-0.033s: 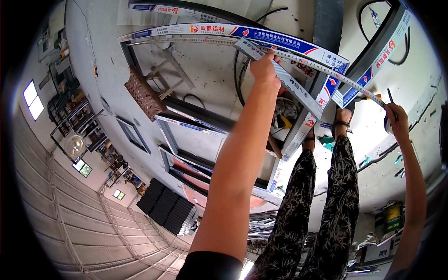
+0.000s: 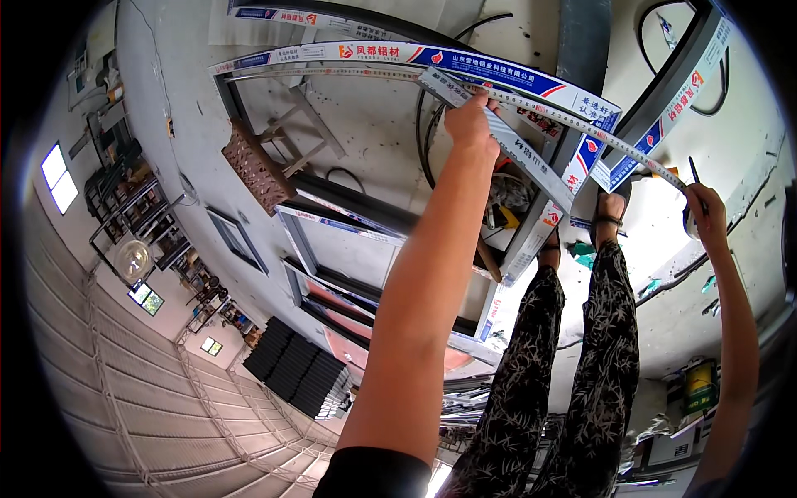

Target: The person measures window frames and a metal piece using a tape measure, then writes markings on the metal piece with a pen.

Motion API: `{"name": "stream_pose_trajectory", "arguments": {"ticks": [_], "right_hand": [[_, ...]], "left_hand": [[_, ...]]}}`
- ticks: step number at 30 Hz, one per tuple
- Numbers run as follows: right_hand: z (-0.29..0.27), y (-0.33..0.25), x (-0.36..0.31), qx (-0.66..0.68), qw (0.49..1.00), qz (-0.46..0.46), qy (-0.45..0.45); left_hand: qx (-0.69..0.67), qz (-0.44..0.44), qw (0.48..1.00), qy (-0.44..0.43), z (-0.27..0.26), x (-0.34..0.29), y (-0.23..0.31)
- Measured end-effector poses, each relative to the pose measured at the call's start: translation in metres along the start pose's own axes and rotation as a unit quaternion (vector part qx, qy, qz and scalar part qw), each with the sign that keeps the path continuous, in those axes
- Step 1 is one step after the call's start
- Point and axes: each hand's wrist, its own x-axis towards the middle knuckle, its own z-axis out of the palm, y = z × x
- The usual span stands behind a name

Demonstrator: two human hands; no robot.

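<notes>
A long aluminium window frame (image 2: 349, 51) with printed protective film stretches across the upper middle. Along its near edge runs the pale blade of a tape measure (image 2: 573, 123), drawn out toward the right. My left hand (image 2: 471, 126) is closed with its fingers pressed on the blade, beside a slanting grey aluminium bar (image 2: 527, 159); its fingertips are partly hidden. At the right end of the blade my right hand (image 2: 706, 212) is closed around the tape measure's case, mostly hidden by the hand. A thin dark pen-like stick (image 2: 695, 170) sticks up from those fingers.
More film-wrapped frames (image 2: 340, 217) lie left of my legs. A brown stool with a patterned seat (image 2: 256, 168) stands at the left. Black cable (image 2: 426, 141) loops on the floor behind the bar. My sandalled feet (image 2: 610, 207) are close to the frame's right corner.
</notes>
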Motion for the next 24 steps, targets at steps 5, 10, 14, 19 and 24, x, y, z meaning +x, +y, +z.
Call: {"name": "stream_pose_trajectory", "arguments": {"ticks": [5,10,14,19,24], "right_hand": [[-0.001,-0.003,0.0,0.013,1.0,0.002,0.006],[0.004,-0.003,-0.001,0.006,1.0,0.031,0.002],[0.004,-0.001,-0.001,-0.003,1.0,0.006,0.013],[0.004,-0.004,0.002,-0.011,1.0,0.001,0.012],[0.009,0.004,0.0,0.0,1.0,0.013,0.013]], "left_hand": [[-0.002,-0.001,1.0,-0.002,0.002,-0.001,0.001],[-0.005,0.002,1.0,-0.001,0.001,-0.003,0.002],[0.009,0.01,1.0,-0.003,0.001,-0.004,0.003],[-0.005,0.009,1.0,-0.001,0.002,-0.003,0.003],[0.003,0.015,1.0,-0.001,0.001,-0.006,0.004]]}}
